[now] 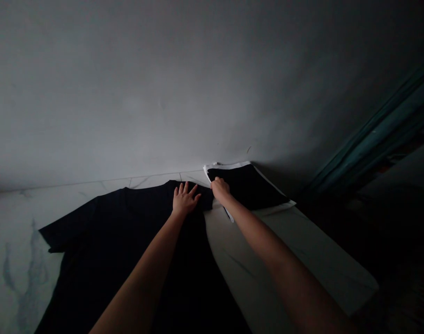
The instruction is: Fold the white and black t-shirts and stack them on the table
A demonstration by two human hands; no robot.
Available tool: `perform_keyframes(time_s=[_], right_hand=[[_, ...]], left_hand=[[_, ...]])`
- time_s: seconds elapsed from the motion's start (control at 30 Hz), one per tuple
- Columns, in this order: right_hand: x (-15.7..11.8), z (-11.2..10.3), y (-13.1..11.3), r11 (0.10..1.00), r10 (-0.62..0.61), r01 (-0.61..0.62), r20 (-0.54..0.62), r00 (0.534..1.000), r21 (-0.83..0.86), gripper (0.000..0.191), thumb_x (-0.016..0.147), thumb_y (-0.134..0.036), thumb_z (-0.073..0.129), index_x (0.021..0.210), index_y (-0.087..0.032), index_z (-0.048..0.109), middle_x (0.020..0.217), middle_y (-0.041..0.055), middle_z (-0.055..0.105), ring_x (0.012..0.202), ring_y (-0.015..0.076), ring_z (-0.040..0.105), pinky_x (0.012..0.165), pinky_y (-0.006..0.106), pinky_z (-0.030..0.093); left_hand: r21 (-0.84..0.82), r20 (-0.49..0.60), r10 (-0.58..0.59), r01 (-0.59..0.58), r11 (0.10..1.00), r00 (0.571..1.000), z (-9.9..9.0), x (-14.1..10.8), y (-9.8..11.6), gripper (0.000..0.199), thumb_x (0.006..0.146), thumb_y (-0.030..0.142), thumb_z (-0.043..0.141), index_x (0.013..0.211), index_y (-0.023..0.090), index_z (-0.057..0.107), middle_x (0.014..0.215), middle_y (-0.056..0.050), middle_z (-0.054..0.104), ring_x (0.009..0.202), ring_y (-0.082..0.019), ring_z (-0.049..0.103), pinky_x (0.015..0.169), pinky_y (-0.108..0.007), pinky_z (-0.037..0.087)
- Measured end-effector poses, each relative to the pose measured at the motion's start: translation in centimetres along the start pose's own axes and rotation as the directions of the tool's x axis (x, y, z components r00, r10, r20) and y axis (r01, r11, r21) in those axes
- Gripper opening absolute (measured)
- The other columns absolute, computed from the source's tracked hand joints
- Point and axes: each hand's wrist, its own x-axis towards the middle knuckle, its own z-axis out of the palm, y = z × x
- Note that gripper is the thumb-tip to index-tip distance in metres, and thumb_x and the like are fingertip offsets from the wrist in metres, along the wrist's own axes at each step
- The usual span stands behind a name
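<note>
- pressing the left hand [184,199] flat on the black t-shirt [128,222], fingers spread wide;
- curling the right hand [220,188] narrow at the t-shirt's edge; cannot tell what its fingers hold;
- a white-edged black cloth [246,185] is lying just beside the t-shirt

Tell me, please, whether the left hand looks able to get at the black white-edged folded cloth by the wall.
Probably yes: the left hand rests on the dark T-shirt close to the folded cloth, with nothing solid between, though the right hand at its near edge partly crosses that path.

Bare left forearm [142,278]; bare right forearm [267,241]; slender fingers [185,190]
</note>
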Motion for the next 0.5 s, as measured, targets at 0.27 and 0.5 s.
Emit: perform_keyframes(time_s=[0.27,0.5], right_hand=[[-6.8,-0.5,-1.8,0.993,0.095,-0.095,0.001,0.995,0.071,0.038,0.093,-0.046,0.059,0.113,-0.015,0.067,0.112,0.0153,0.070,0.103,0.0279,0.067,0.081,0.033,0.050],[-7.9,3.1,0.1,0.917,0.175,-0.192,0.079,0.981,0.351,0.038,0.092,-0.053,0.058,0.086,-0.018,0.073,0.093,0.0107,0.076,0.092,0.0244,0.071,0.070,0.027,0.046]], left_hand=[[-0.031,0.009,0.008,-0.008,1.000,1.000,-0.4,-0.3,0.2,0.062,0.098,0.061,0.030,0.153,0.033,0.037,0.163,-0.008,0.030,0.149,-0.035,0.024,0.120,-0.051,0.019],[-0.052,-0.011,0.027,-0.028,0.998,1.000,0.0,-0.2,0.1,0.058,0.098,0.061,0.031,0.152,0.040,0.037,0.163,-0.007,0.029,0.149,-0.038,0.022,0.118,-0.055,0.018]])
